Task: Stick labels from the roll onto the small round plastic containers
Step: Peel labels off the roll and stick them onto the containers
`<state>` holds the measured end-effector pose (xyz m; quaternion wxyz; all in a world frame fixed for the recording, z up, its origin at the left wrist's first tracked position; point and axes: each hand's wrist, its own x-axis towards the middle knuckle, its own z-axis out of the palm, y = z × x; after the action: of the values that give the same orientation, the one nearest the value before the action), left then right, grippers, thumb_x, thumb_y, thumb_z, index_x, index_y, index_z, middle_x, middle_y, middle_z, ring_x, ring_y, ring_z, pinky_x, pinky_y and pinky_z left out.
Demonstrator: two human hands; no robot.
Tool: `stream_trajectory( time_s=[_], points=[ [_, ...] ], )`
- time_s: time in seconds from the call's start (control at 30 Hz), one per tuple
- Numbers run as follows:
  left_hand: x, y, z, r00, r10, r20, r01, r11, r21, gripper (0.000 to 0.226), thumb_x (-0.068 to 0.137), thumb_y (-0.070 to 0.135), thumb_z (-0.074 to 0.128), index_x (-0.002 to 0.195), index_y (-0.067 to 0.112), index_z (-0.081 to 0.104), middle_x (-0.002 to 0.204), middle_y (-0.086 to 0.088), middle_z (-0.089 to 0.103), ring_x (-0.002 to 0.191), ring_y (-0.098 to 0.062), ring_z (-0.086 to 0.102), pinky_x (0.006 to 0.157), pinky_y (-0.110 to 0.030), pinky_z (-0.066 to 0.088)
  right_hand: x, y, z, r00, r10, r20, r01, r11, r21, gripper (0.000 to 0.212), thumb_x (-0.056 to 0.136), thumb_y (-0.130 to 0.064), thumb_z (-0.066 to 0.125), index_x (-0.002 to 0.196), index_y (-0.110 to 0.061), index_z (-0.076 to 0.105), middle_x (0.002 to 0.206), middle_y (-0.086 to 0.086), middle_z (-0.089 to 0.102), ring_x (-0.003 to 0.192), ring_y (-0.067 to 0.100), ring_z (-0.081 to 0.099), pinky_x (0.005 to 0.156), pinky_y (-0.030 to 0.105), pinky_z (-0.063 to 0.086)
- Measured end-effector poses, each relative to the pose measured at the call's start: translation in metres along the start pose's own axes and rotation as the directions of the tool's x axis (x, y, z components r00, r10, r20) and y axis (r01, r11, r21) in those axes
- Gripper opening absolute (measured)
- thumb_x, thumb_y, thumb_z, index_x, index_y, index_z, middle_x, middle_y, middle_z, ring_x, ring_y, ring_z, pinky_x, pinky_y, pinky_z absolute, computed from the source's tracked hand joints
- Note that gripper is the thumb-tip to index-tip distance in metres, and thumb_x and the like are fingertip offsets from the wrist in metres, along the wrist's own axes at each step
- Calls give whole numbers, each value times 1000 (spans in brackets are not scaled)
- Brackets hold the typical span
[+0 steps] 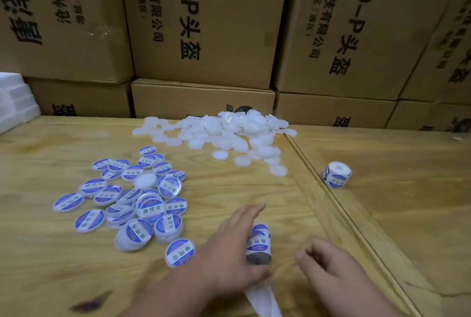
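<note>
A roll of blue-and-white labels [258, 244] lies on the wooden table near the front. My left hand [234, 242] grips it from the left, fingers stretched over its top, thumb below. A white backing strip [262, 299] trails from the roll toward me. My right hand [321, 263] hovers just right of the roll with loosely curled fingers, holding nothing. Several labelled round containers [132, 202] lie in a heap to the left. A pile of plain white containers [224, 135] sits at the back of the table.
A second label roll [337, 175] stands on the adjoining table to the right, past the seam [331, 202]. Stacked cardboard boxes [204, 23] wall off the back. White foam pieces [15, 99] sit at the far left.
</note>
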<state>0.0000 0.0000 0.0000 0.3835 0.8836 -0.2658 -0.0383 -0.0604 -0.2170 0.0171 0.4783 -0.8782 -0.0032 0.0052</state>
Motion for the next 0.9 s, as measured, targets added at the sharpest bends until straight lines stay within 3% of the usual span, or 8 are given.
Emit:
stream_trajectory(
  time_s=[0.1, 0.27, 0.37, 0.47, 0.57, 0.63, 0.77, 0.9],
  points=[
    [25, -11, 12, 998, -56, 5, 56, 998, -33, 84, 73, 55, 65, 135, 76, 12, 135, 28, 46, 125, 6, 45, 106, -20, 40, 60, 2, 8, 990, 121, -75, -114, 990, 87, 19, 96, -35, 62, 84, -20, 62, 62, -4, 63, 47, 11, 51, 46, 25, 41],
    [73, -25, 23, 970, -169, -177, 118, 957, -267, 74, 69, 44, 57, 133, 70, 29, 113, 35, 54, 94, 5, 63, 80, -12, 48, 130, 6, 12, 990, 135, 45, -142, 938, 316, 33, 88, -52, 65, 107, -26, 64, 79, 1, 73, 54, 27, 64, 40, 29, 43],
    [110, -24, 23, 950, -208, -235, 109, 921, -373, 75, 72, 35, 59, 133, 67, 30, 118, 28, 57, 99, 8, 62, 80, -8, 47, 161, 1, 16, 987, 52, 153, -104, 928, 357, 40, 79, -51, 70, 109, -25, 71, 94, 0, 78, 81, 18, 75, 63, 31, 58],
    [133, -26, 25, 957, -186, -222, 74, 898, -433, 79, 72, 32, 64, 136, 65, 31, 135, 29, 51, 119, 4, 58, 98, -21, 50, 183, 6, 24, 999, 18, 39, -33, 903, 429, 31, 75, -36, 73, 105, -28, 73, 99, 3, 78, 93, 20, 76, 80, 35, 59],
    [143, -35, 23, 959, -128, -253, 33, 936, -350, 78, 70, 43, 58, 137, 66, 26, 141, 43, 32, 137, 4, 38, 110, -20, 36, 203, 21, 23, 976, 31, -217, 67, 900, 431, 29, 79, -27, 77, 105, -37, 69, 99, 0, 77, 88, 16, 75, 75, 32, 59],
    [151, -44, 18, 939, -130, -317, 36, 958, -286, 73, 72, 39, 52, 138, 58, 29, 141, 39, 32, 139, 7, 29, 112, -17, 29, 214, 28, 20, 955, 30, -295, 84, 927, 366, 31, 84, -28, 79, 109, -39, 64, 102, -6, 75, 89, 10, 74, 80, 34, 59],
    [181, -64, 4, 869, -203, -452, 180, 979, -93, 69, 82, 6, 51, 145, 35, 42, 152, 18, 38, 138, -9, 31, 116, -27, 26, 227, 34, 17, 980, -39, -195, 86, 968, 238, 34, 83, -50, 73, 113, -53, 56, 116, -20, 67, 99, -2, 68, 88, 26, 54],
    [206, -71, 5, 865, -277, -419, 363, 921, 139, 70, 90, 18, 49, 153, 39, 28, 162, 14, 29, 143, -18, 29, 115, -40, 27, 228, 35, 22, 987, -109, -115, 125, 983, 136, 43, 84, -51, 71, 121, -54, 50, 131, -23, 54, 118, -4, 56, 100, 22, 49]
  ],
)
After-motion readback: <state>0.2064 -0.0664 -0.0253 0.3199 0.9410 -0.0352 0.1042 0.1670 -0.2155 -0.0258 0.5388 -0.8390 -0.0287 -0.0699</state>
